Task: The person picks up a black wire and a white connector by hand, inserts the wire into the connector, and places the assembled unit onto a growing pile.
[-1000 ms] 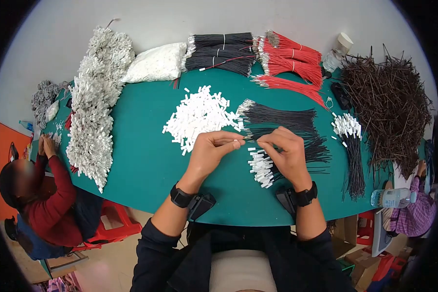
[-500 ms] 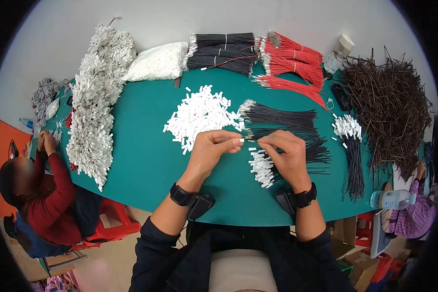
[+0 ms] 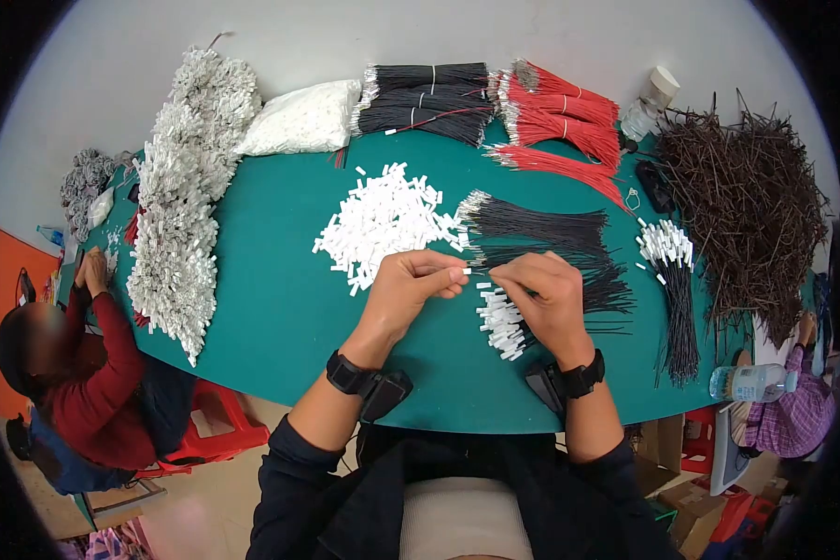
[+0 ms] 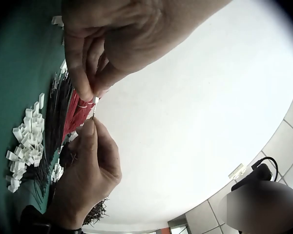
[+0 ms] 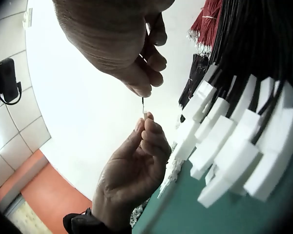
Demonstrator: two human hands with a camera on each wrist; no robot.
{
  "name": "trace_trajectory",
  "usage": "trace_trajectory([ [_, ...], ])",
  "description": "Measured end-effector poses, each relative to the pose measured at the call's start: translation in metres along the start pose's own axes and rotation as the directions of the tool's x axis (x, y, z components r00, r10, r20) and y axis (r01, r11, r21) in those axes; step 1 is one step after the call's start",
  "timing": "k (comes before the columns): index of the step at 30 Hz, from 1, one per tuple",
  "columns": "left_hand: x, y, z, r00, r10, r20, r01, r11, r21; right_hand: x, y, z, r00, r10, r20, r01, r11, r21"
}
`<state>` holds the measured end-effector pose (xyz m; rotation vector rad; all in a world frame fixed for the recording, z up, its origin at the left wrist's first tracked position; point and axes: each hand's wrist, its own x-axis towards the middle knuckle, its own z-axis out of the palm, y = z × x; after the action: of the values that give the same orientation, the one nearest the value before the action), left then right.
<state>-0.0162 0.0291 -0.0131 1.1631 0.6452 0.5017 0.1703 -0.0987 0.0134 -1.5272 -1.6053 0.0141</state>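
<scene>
Between thumb and fingertips my left hand [image 3: 406, 287] pinches a small white connector housing [image 3: 467, 271]. My right hand [image 3: 549, 291] pinches a thin black wire [image 5: 143, 102], its bare metal end pointing at the housing. In the right wrist view the wire's tip is right at the housing's end. Left of the hands lies a heap of loose white housings [image 3: 378, 224]. Beyond my right hand are loose black wires [image 3: 541, 224] with metal tips. Close beneath that hand lies a cluster of white housings fitted on black wires [image 3: 502, 325].
Along the back lie a white bag [image 3: 299, 117], tied black wire bundles [image 3: 425, 98] and red wire bundles [image 3: 560, 107]. A tall white heap [image 3: 182, 187] stands left, a dark brown tangle [image 3: 742, 201] right. A bottle [image 3: 751, 383] lies at the right edge; another person [image 3: 93, 392] sits left.
My right hand has shifted slightly left, bringing the wire end closer to the housing. The left hand stays nearly still, and the housing shows more between its fingertips than a second ago.
</scene>
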Motion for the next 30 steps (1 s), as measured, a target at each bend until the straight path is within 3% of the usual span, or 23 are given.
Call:
trace_trajectory([
  [20,-0.0015,-0.0007,0.0023,0.999,0.006,0.047,-0.004,1.000,-0.030,0.0011,-0.0003,0.0039,0.996,-0.082,-0.024,0.081,0.996,-0.042],
  [30,-0.0012,-0.0028,0.0051,0.999,0.004,0.049,-0.003,1.000,-0.013,-0.0009,-0.0028,0.0044,1.000,0.007,-0.005,-0.007,0.997,0.073],
])
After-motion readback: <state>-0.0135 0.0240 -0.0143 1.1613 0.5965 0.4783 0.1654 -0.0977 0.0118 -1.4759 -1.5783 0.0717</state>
